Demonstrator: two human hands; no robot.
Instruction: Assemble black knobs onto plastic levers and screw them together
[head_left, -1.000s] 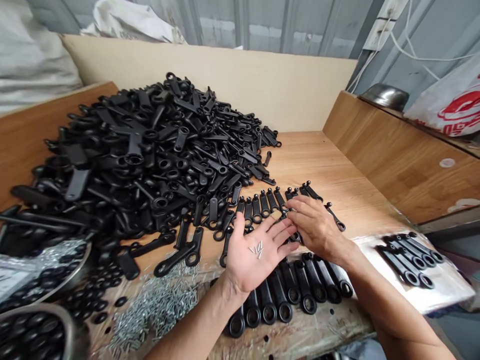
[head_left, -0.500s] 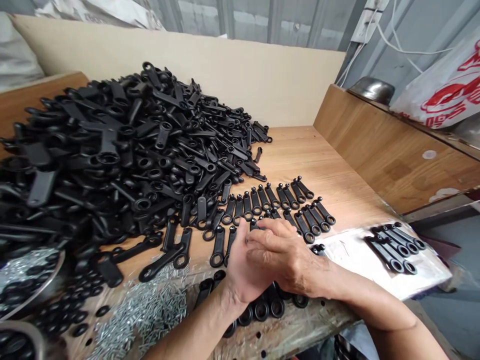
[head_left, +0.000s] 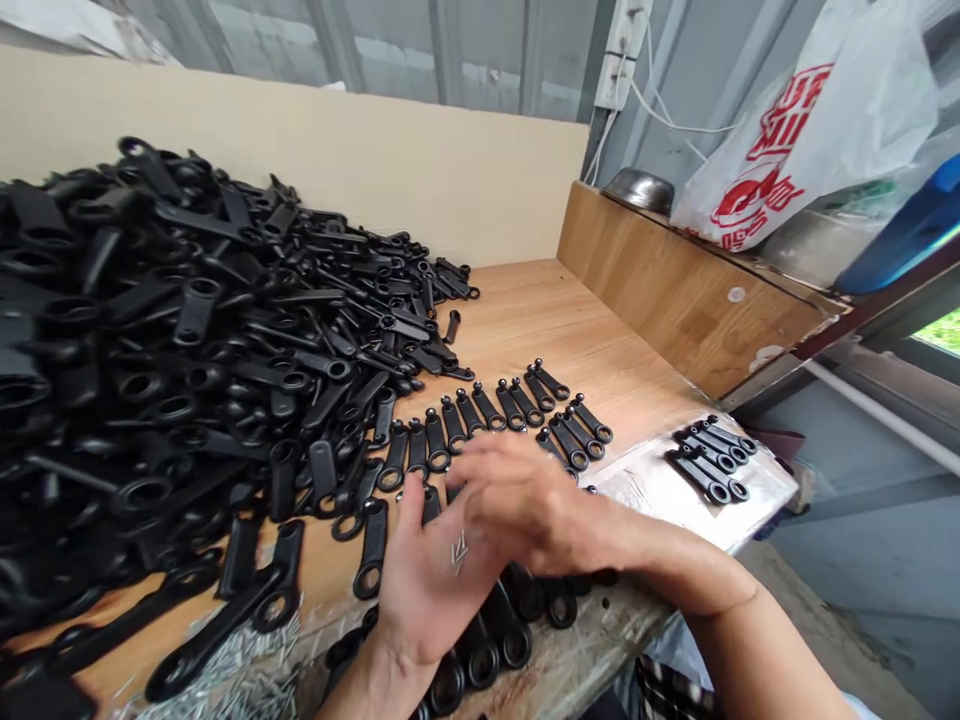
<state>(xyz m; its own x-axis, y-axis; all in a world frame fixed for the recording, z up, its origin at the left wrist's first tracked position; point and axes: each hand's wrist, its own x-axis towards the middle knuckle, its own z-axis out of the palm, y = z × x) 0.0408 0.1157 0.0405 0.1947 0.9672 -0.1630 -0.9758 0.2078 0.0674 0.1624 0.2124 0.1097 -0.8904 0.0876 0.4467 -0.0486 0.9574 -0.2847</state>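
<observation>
Over the worktable (head_left: 510, 320), the left hand (head_left: 442, 580) and right hand (head_left: 525, 500) were bare, as were both forearms. A crease line crossed the right forearm (head_left: 720, 590), right of the worktable. Below the worktable's near edge appeared black-and-white checked cloth (head_left: 675, 690), bordered by pale grey-blue cloth (head_left: 681, 650) and, leftward, dark cloth (head_left: 609, 706).

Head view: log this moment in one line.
left hand: palm up, metal pins on it; right hand: over left hand; black levers: rows beyond hands
</observation>
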